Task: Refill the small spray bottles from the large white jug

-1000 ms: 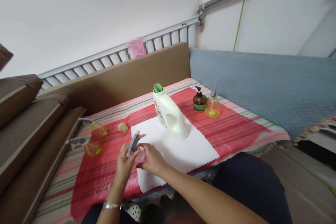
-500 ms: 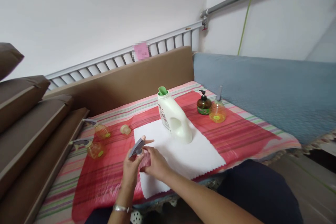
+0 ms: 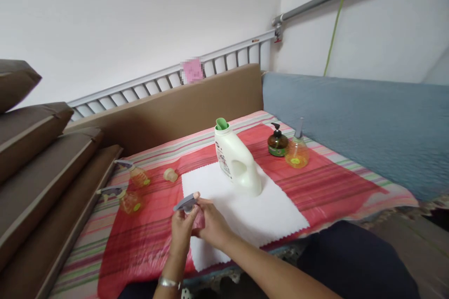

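Low over the near part of a white cloth (image 3: 273,217), a small pink spray bottle (image 3: 199,219) with a grey trigger head is held between both hands. My left hand (image 3: 181,230) is closed around it at the neck, just under the head. My right hand (image 3: 215,228) wraps the pink body from the other side and hides much of it. Beyond them on the cloth stands a large pale-green jug (image 3: 238,166), its green spout uncovered. A beige cap (image 3: 170,175) lies to the left of the cloth.
Two clear spray bottles, a farther one (image 3: 139,176) and a nearer one (image 3: 129,202), lie at left. A brown pump bottle (image 3: 278,145) and an amber spray bottle (image 3: 297,153) stand at right. Stacked brown cushions (image 3: 52,159) border the left side; a blue padded panel (image 3: 351,126) runs along the right.
The grey trigger head has tipped over and sits lower, more level than before. Both hands still grip the bottle. The whole view has shifted slightly.
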Available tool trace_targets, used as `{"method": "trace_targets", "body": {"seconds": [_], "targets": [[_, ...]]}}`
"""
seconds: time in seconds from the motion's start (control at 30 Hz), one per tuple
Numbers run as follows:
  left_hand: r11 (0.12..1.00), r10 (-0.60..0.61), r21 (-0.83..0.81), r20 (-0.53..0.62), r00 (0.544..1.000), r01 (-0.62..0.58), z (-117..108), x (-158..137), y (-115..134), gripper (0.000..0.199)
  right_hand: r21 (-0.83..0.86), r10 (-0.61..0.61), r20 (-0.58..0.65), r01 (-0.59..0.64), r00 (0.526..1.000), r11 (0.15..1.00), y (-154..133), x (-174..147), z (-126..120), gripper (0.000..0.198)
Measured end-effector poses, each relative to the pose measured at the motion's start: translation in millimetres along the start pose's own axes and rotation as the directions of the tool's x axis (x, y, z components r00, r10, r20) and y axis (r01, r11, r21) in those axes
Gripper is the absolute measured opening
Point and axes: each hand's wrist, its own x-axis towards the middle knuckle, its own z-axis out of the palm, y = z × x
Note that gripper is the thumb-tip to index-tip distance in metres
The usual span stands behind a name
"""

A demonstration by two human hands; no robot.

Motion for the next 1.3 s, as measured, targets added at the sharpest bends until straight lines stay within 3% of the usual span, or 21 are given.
{"method": "trace_targets", "body": {"seconds": [0.17,0.23,0.33,0.53,0.63,0.77,0.87,0.97,1.07,1.2,1.23,1.3], "targets": [[0.991,-0.112,-0.042,0.225,0.968,0.124,-14,10,11,0.044,-0.010,0.031,-0.010,-0.031,0.999,0.999,1,1,0,0.080],[0.989,-0.122,-0.048,0.253,0.960,0.139,-18,14,16,0.045,-0.008,0.032,-0.018,-0.032,0.999,0.999,0,3,0,0.082],[0.992,-0.107,-0.043,0.204,0.973,0.118,-18,16,16,0.047,-0.009,0.024,-0.026,-0.024,0.999,1.000,-4,5,0,0.082],[0.997,-0.058,-0.055,0.001,0.998,0.058,-14,10,3,0.048,-0.038,0.029,-0.015,-0.030,0.999,0.999,-6,6,1,0.084],[0.998,-0.057,0.001,0.061,0.996,0.057,-20,12,5,0.044,-0.057,0.046,-0.006,-0.046,0.999,0.997,-6,6,1,0.080],[0.980,-0.028,0.197,0.163,0.986,-0.005,-26,13,12,0.039,-0.082,0.072,-0.011,-0.072,0.997,0.994,-5,5,2,0.075],[0.949,0.041,0.311,0.039,0.998,-0.051,-20,8,8,0.039,-0.093,0.050,-0.007,-0.051,0.999,0.994,-5,4,3,0.075],[0.948,0.047,0.317,-0.066,0.997,-0.023,-13,5,2,0.037,-0.103,0.025,-0.001,-0.025,1.000,0.994,-5,2,4,0.076],[0.962,0.027,0.273,0.027,0.999,-0.034,-14,11,6,0.040,-0.119,0.005,0.012,-0.003,1.000,0.993,-5,2,3,0.075],[0.987,-0.072,0.160,0.277,0.958,0.027,-25,20,23,0.038,-0.135,-0.012,0.023,0.015,1.000,0.991,-5,2,3,0.067],[0.989,-0.096,0.133,0.298,0.950,0.059,-27,21,24,0.039,-0.137,-0.004,0.016,0.007,1.000,0.991,-5,3,3,0.067],[0.993,-0.101,0.082,0.205,0.974,0.085,-26,19,22,0.047,-0.138,0.015,0.001,-0.015,1.000,0.990,-5,3,5,0.069]]}}
